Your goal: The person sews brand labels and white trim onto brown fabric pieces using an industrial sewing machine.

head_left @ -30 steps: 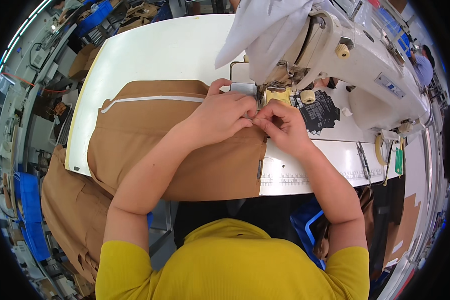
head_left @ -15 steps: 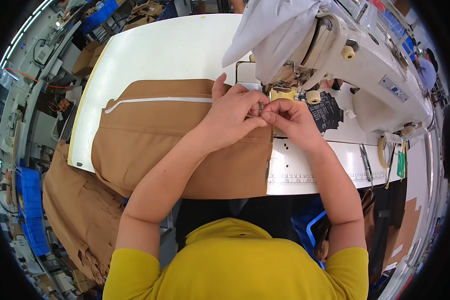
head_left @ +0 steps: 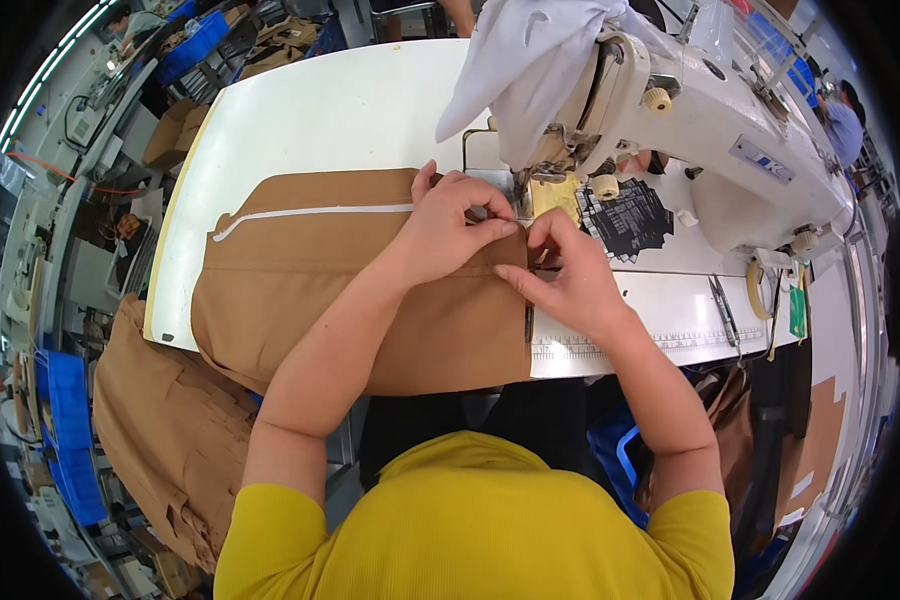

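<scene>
A brown fabric panel with a narrow white strip along its far part lies on the white sewing table. At its far right corner, my left hand pinches the cloth between thumb and index finger, the other fingers curled or raised. My right hand is at the panel's right edge, thumb and index finger spread, the thumb tip over the cloth. Just beyond my fingers stands the white sewing machine, its needle area partly hidden by a pale cloth draped over its head.
Black printed labels lie beneath the machine arm. Thread snips and a tape roll sit at the right, by a printed ruler. More brown fabric hangs at the left. Blue bins stand beyond.
My right hand has parted from my left fingertips, moved down along the panel's right edge, and spread its thumb and index finger. My left hand keeps its pinch. The whole view has shifted slightly.
</scene>
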`<state>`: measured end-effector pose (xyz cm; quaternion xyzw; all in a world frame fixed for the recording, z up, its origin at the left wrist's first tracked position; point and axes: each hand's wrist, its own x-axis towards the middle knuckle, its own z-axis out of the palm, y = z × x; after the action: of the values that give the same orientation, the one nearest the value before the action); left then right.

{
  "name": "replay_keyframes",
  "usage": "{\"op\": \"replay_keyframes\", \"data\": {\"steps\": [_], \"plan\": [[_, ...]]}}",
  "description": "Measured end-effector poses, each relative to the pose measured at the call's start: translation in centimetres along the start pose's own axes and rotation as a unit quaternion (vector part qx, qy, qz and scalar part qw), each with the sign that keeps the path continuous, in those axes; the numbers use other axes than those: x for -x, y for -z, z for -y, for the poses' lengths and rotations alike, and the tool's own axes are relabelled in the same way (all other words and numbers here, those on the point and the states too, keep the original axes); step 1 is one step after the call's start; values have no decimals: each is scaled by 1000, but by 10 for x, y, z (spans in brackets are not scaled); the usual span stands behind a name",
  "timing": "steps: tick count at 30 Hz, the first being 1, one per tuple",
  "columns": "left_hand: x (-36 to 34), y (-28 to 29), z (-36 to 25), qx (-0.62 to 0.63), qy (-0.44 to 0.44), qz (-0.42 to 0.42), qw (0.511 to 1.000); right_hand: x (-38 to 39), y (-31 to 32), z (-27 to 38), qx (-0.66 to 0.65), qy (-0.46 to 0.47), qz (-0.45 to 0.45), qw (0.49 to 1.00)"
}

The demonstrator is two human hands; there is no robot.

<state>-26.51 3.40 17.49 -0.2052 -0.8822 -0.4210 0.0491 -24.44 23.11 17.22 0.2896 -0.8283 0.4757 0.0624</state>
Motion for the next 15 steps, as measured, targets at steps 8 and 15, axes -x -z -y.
{"op": "replay_keyframes", "data": {"steps": [8,15], "plan": [[-5,17,2,72,45,34,996,32,-24,26,-126,-177,-72,973],[-7,22,3,45,40,30,998,29,-45,7,-124,-51,-185,973]]}}
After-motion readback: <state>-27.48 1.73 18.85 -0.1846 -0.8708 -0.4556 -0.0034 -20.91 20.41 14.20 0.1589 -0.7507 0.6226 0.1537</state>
